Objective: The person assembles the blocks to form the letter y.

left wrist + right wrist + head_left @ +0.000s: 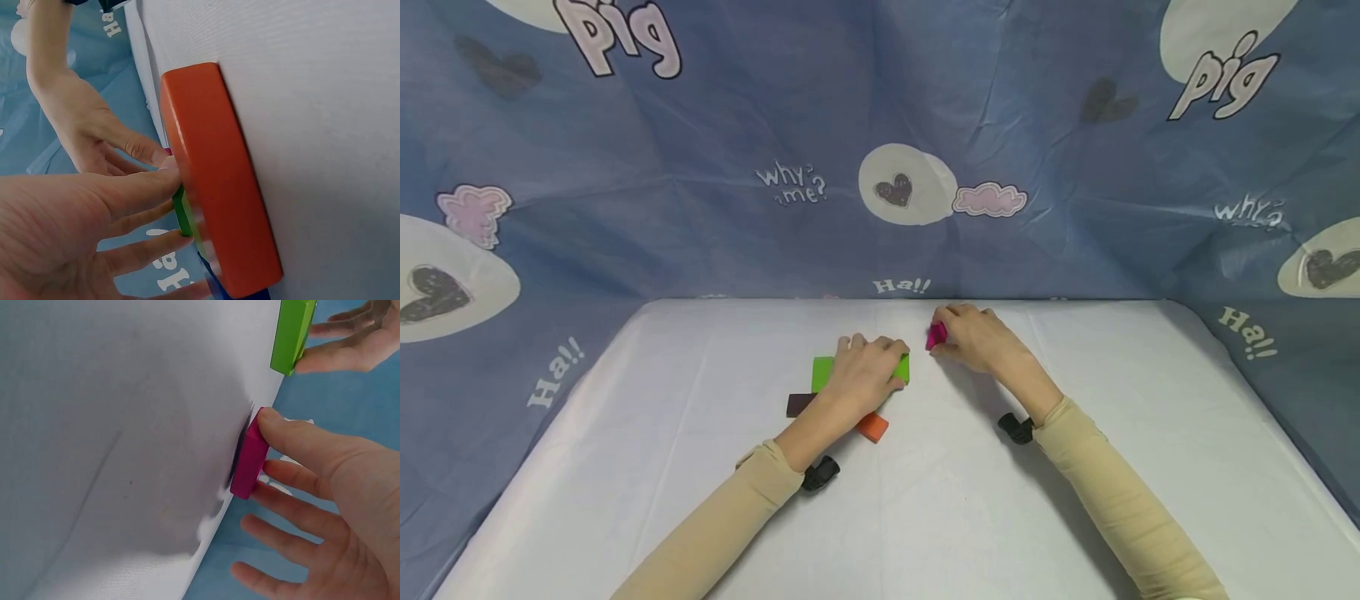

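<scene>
The left hand (863,371) is gripping the green block (291,337) while the right hand (976,337) is pinching the magenta block (251,456), apart from the green block's right end and slightly beyond, apparently positioning pieces, the next move likely calling for careful alignment.

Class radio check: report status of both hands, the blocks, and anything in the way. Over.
Right hand pinches magenta block. Left hand grips green block. Orange block lies near left hand; nothing visible between green and magenta blocks.
</scene>
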{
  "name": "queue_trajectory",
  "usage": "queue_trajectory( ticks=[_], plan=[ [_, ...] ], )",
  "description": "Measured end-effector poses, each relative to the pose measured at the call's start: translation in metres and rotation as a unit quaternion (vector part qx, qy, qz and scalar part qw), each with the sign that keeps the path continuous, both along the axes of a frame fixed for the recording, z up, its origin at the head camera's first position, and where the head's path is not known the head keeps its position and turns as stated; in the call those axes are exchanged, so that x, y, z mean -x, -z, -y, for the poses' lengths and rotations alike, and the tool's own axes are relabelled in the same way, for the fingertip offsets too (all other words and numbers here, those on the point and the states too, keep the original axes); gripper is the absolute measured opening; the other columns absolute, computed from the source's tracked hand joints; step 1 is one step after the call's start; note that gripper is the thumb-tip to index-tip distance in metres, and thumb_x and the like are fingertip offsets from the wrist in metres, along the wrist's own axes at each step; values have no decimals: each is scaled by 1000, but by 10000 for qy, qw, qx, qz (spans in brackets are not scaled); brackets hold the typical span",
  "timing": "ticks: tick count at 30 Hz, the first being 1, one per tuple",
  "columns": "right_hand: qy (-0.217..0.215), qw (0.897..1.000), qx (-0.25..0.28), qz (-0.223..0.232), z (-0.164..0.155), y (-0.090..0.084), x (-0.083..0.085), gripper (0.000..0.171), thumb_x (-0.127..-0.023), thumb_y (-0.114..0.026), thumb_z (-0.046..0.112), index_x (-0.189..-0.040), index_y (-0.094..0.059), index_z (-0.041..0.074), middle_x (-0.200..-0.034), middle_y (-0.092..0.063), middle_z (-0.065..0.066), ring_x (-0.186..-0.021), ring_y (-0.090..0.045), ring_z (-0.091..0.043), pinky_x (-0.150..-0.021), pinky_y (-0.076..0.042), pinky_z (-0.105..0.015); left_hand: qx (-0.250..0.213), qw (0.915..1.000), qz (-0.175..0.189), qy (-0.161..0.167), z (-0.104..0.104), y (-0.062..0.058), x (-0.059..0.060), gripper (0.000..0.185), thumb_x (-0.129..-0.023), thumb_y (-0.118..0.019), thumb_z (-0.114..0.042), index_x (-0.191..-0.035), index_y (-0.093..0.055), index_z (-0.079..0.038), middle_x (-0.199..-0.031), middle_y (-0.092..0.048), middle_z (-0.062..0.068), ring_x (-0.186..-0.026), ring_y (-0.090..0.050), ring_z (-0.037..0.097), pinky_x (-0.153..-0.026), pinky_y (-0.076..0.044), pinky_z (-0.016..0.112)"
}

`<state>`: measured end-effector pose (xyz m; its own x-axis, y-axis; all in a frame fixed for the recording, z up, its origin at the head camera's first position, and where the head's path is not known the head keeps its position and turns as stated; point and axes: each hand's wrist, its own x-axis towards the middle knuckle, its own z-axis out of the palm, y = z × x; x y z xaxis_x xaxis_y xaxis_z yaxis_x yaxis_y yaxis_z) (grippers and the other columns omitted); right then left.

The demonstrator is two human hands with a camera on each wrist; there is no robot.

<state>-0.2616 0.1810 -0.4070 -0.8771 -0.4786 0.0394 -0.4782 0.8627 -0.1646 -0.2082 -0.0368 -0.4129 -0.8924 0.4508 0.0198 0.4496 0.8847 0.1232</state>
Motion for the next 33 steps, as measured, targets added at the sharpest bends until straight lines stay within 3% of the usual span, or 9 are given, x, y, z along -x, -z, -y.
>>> queue_trajectory(
  ticks=[16,25,33],
  plan=[
    [228,9997,-30,4,-1,4,4,30,-98,-81,31,-119,-69,13,-112,-71,-6,-104,-70,-27,-95,-56,-57,98,9996,32,248,-5,-2,1,50,-98,-78,-38,-143,-64,-21,-145,-73,1,-92,-65,36,-91,-49,49],
    [273,9996,-8,-67,0,5,6,31,-98,-81,32,-119,-69,13,-113,-71,-8,-107,-71,-29,-96,-55,-57,98,9994,245,235,-11,-5,1,51,-99,-76,-37,-145,-62,-21,-147,-71,0,-92,-62,32,-90,-46,46],
    [327,9994,-50,-25,0,6,7,31,-100,-79,32,-120,-67,13,-121,-70,-11,-111,-71,-31,-97,-56,-59,284,9989,213,313,-16,-5,2,49,-100,-74,-38,-144,-60,-20,-148,-70,0,-90,-61,30,-87,-45,43]
  ],
)
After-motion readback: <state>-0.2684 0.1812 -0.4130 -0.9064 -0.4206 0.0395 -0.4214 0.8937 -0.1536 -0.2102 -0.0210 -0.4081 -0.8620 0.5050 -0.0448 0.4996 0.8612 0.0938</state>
